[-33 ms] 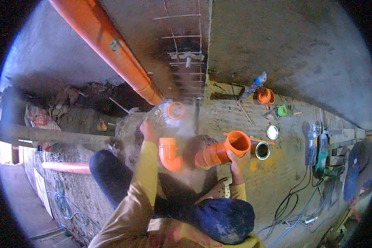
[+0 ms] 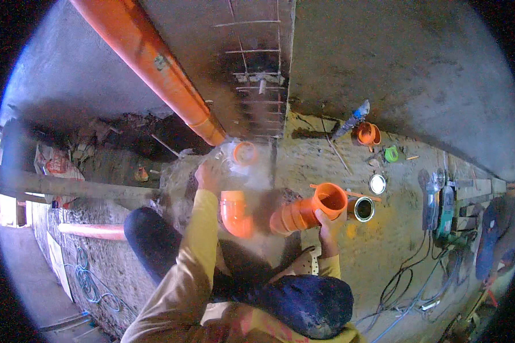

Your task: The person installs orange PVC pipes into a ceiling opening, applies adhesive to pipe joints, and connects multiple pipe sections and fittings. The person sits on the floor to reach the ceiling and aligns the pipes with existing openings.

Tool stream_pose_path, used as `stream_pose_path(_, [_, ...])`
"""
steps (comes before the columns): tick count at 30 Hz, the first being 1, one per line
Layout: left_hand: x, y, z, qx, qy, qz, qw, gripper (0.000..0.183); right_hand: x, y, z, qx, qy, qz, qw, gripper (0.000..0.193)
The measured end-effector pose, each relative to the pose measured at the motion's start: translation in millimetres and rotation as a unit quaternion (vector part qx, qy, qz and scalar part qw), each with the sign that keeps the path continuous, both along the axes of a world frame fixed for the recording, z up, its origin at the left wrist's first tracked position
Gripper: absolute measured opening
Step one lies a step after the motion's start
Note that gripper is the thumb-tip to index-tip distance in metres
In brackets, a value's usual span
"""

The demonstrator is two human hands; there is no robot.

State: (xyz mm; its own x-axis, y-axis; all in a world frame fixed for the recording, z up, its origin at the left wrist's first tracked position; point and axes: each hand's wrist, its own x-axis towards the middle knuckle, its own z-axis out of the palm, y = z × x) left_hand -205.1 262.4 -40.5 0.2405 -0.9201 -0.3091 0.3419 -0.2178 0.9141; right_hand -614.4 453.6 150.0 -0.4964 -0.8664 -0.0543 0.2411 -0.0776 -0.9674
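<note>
My right hand [image 2: 327, 227] grips an orange plastic pipe fitting [image 2: 294, 217], its wide socket mouth facing up and toward me. The fitting lies tilted, its far end to the left. An orange pipe elbow [image 2: 234, 214] rests on the ground between my arms, apart from both hands. My left hand [image 2: 208, 176] reaches forward beside the open end of an orange pipe [image 2: 245, 153] set in the ground. Its fingers are blurred, and what they touch does not show. A long orange pipe [image 2: 154, 66] slants down from the upper left toward that spot.
At the right stand an open tin can [image 2: 361, 209], its round lid [image 2: 377, 183], an orange fitting [image 2: 368, 134] and a green ring [image 2: 391, 153]. A green power tool [image 2: 446, 211] lies further right with trailing cables [image 2: 403, 280]. A beam [image 2: 80, 188] crosses at the left.
</note>
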Motion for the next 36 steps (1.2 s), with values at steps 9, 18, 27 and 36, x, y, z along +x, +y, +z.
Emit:
stream_pose_path(9, [-65,-60,-15,-0.105,0.182,-0.016,0.978,0.047,-5,26,-27,0.023,-0.019,-0.049,0.998,0.073])
stream_pose_path(18, [-75,-38,29,-0.159,0.247,-0.003,0.956,0.039,-24,62,-78,0.111,0.043,-0.002,0.993,0.065])
stream_pose_path(27, [-111,-35,74,-0.126,-0.291,-0.037,0.948,0.056,14,27,37,0.130,0.093,-0.087,0.983,0.065])
stream_pose_path(36, [-3,-73,93,0.026,-0.349,0.114,0.930,0.040,50,-72,38,0.062,0.240,0.114,0.962,0.089])
